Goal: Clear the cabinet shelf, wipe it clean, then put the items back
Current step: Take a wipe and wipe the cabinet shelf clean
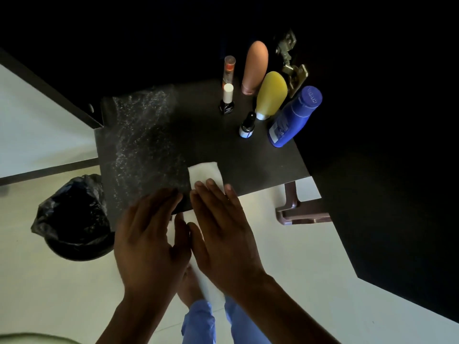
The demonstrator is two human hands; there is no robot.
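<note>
A dark shelf (248, 155) carries several bottles at its back right: a blue lotion bottle (293, 117), a yellow bottle (270, 95), a brown bottle (255, 65), a small dropper bottle (247, 126), a white-capped nail polish (227, 99) and a thin orange tube (229, 70). A white tissue (203, 175) lies flat at the shelf's front edge and hangs down over it. My right hand (223, 234) presses flat on the tissue. My left hand (146, 242) is beside it, fingers apart, fingertips at the shelf edge. Wet droplets (139, 135) cover the shelf's left half.
A bin lined with a black bag (74, 219) stands on the pale floor below left. A brown plastic stool (298, 209) sits below right. An open dark cabinet door (385, 194) is on the right, with a metal hinge (289, 58) behind the bottles.
</note>
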